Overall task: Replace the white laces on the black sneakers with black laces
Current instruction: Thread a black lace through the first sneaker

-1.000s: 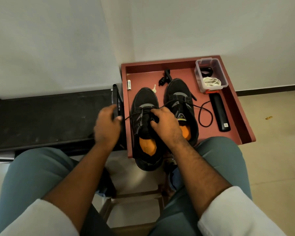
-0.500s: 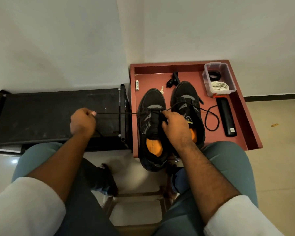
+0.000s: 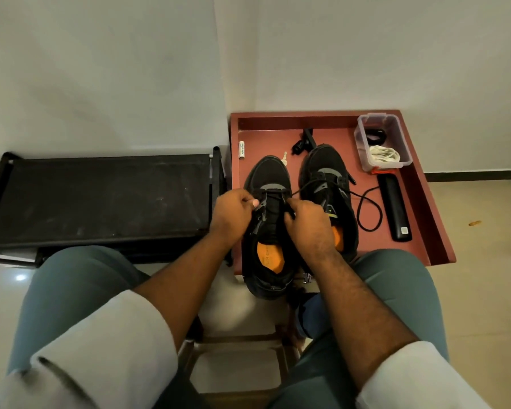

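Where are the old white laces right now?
Head view: white laces lie in the clear plastic box, far right corner of the red tray.

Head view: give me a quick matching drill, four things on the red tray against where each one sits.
Things:
1. white laces
2. white tube
3. long black bar
4. left sneaker

Places:
A. by the tray's left wall
B. under both hands
C. inside the clear box
D. along the tray's right side

Pairs: 1-C, 2-A, 3-D, 4-B

Left hand (image 3: 233,212) back from far left to left sneaker's (image 3: 267,228) eyelets, lace slack gone.
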